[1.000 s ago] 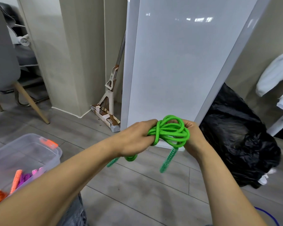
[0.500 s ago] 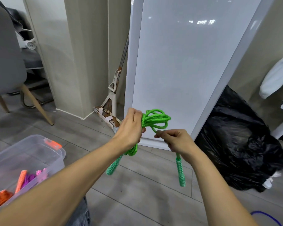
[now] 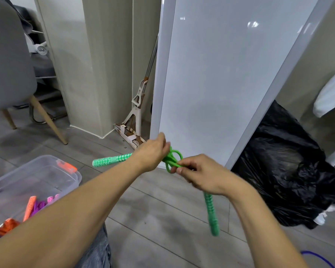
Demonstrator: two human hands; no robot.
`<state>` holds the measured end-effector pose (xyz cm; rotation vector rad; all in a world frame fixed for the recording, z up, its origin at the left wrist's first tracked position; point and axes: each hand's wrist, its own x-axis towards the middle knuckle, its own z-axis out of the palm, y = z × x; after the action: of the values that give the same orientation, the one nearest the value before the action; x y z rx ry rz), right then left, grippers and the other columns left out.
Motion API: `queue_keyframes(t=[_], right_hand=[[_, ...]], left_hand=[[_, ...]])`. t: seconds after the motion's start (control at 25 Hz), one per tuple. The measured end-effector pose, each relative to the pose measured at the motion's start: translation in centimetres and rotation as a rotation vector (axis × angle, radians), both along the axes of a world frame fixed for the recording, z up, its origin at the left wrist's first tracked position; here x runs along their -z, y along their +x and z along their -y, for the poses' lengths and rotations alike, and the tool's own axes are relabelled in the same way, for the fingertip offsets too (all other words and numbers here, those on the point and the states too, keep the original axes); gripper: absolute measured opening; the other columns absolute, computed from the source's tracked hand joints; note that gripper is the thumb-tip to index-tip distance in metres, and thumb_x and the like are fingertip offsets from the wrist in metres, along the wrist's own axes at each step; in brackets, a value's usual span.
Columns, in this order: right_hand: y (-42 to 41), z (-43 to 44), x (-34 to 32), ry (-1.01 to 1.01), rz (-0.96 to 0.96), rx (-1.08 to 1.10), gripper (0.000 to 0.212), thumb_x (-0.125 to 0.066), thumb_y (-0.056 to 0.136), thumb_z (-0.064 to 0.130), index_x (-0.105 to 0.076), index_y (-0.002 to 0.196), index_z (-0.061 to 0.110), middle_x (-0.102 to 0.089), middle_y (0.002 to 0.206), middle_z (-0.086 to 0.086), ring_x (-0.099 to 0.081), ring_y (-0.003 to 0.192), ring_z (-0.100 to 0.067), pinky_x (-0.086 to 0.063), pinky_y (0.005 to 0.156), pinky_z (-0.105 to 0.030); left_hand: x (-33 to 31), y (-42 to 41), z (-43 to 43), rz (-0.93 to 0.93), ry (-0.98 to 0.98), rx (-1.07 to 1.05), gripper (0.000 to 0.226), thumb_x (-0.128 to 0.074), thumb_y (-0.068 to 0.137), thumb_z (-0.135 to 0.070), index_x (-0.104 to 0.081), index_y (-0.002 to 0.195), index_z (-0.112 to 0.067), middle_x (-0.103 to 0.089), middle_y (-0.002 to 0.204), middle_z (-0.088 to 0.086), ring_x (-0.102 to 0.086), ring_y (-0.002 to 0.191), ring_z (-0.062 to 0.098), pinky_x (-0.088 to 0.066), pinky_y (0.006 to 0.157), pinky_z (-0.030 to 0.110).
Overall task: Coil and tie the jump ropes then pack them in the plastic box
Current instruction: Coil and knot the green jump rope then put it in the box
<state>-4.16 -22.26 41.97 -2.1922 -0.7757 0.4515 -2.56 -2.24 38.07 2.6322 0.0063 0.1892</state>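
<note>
Above grey floorboards, both hands, left (image 3: 151, 154) and right (image 3: 203, 174), pinch a green rope (image 3: 173, 159), box (image 3: 37, 175) near the left arm.

one green rope (image 3: 171, 160), perhaps three ropes (image 3: 38, 206) boxed

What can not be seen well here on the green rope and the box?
Head view:
green jump rope: knot covered by left grip and right grip.
its lower handle: motion-blurred.
plastic box: cut by left edge, contents partly behind left forearm.
blue rope: cut by bottom edge.
</note>
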Motion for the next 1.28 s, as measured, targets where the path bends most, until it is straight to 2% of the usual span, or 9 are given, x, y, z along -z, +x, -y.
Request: queue_keyframes(t=[0.12, 0.24, 0.4, 0.52, 0.68, 0.84, 1.0, 1.16, 1.28], right_hand=[[0.9, 2.3, -1.5, 0.109, 0.079, 0.143, 0.012, -0.069, 0.094, 0.02, -0.079, 0.091, 0.013, -0.059, 0.054, 0.01, -0.048, 0.047, 0.001, -0.037, 0.051, -0.011], [1.3, 3.1, -1.4, 0.335, -0.009, 0.265, 0.009, -0.075, 0.088, 0.018, -0.079, 0.086, 0.01, -0.058, 0.058, -0.001, -0.04, 0.044, -0.007, -0.033, 0.045, -0.015], [1.9, 2.9, -0.3, 0.477, -0.179, 0.341, 0.013, -0.073, 0.089, 0.013, -0.08, 0.078, 0.014, -0.06, 0.064, -0.007, -0.043, 0.052, -0.018, -0.035, 0.049, -0.023], [2.1, 2.3, 0.7, 0.471, -0.269, 0.354, 0.045, -0.056, 0.097, -0.001, -0.077, 0.064, 0.021, -0.044, 0.055, -0.005, -0.03, 0.042, -0.013, -0.023, 0.044, -0.022], [2.2, 2.2, 1.0, 0.378, -0.421, 0.372, 0.034, -0.058, 0.101, 0.033, -0.078, 0.084, 0.01, -0.046, 0.056, -0.004, -0.033, 0.041, -0.016, -0.024, 0.044, -0.023], [1.9, 3.2, 0.7, 0.255, -0.574, 0.321, 0.043, -0.055, 0.1, 0.041, -0.077, 0.102, 0.004, -0.053, 0.062, -0.004, -0.042, 0.046, -0.016, -0.03, 0.042, -0.022], [1.7, 4.9, -0.6, 0.351, -0.589, 0.256, 0.026, -0.052, 0.1, 0.014, -0.07, 0.11, -0.002, -0.062, 0.077, -0.012, -0.044, 0.048, -0.016, -0.033, 0.043, -0.023], [1.1, 3.9, -2.0, 0.588, -0.292, 0.302, 0.021, -0.059, 0.097, 0.014, -0.074, 0.11, 0.009, -0.074, 0.09, 0.009, -0.064, 0.077, -0.001, -0.045, 0.068, -0.011], [1.1, 2.2, -1.9, 0.66, -0.094, 0.403, 0.018, -0.065, 0.095, 0.023, -0.077, 0.108, 0.021, -0.074, 0.102, 0.015, -0.063, 0.091, 0.006, -0.043, 0.075, -0.004]], left_hand=[[-0.4, -1.0, 1.2, -0.151, -0.033, 0.259, 0.019, -0.044, 0.1, -0.039, -0.047, 0.094, -0.021, -0.064, 0.079, 0.003, -0.058, 0.078, 0.028, -0.049, 0.076, 0.039], [-1.4, -2.9, 2.8, -0.348, -0.49, 0.421, 0.017, -0.048, 0.1, -0.026, -0.055, 0.093, -0.012, -0.063, 0.065, 0.003, -0.052, 0.055, 0.019, -0.042, 0.053, 0.031], [-2.5, -3.9, 3.6, -0.471, -1.179, 0.372, 0.033, -0.035, 0.106, -0.02, -0.046, 0.076, -0.013, -0.042, 0.051, 0.005, -0.031, 0.04, 0.014, -0.027, 0.041, 0.023], [-2.5, -3.2, 3.7, -0.466, -1.453, 0.264, 0.038, -0.031, 0.104, -0.026, -0.045, 0.071, -0.013, -0.038, 0.052, 0.003, -0.026, 0.039, 0.012, -0.027, 0.04, 0.021], [-2.3, -2.7, 3.9, -0.427, -1.676, 0.142, 0.043, -0.038, 0.104, -0.044, -0.05, 0.076, -0.014, -0.04, 0.056, 0.002, -0.028, 0.04, 0.011, -0.029, 0.04, 0.021], [-2.5, -1.8, 2.9, -0.311, -1.767, 0.034, 0.042, -0.04, 0.103, -0.051, -0.055, 0.091, -0.014, -0.044, 0.061, 0.002, -0.032, 0.045, 0.013, -0.038, 0.046, 0.024], [-2.6, -1.6, 1.8, -0.297, -1.672, 0.028, 0.038, -0.043, 0.103, -0.044, -0.059, 0.104, -0.01, -0.054, 0.07, 0.006, -0.047, 0.056, 0.018, -0.048, 0.065, 0.034], [-3.0, -2.0, 2.1, -0.334, -1.596, 0.119, 0.044, -0.043, 0.104, -0.035, -0.059, 0.126, -0.001, -0.061, 0.081, 0.007, -0.063, 0.077, 0.021, -0.049, 0.087, 0.04], [-3.5, -2.1, 2.1, -0.283, -1.54, 0.148, 0.047, -0.041, 0.105, -0.031, -0.056, 0.134, 0.002, -0.064, 0.086, 0.008, -0.062, 0.084, 0.02, -0.046, 0.088, 0.037]])
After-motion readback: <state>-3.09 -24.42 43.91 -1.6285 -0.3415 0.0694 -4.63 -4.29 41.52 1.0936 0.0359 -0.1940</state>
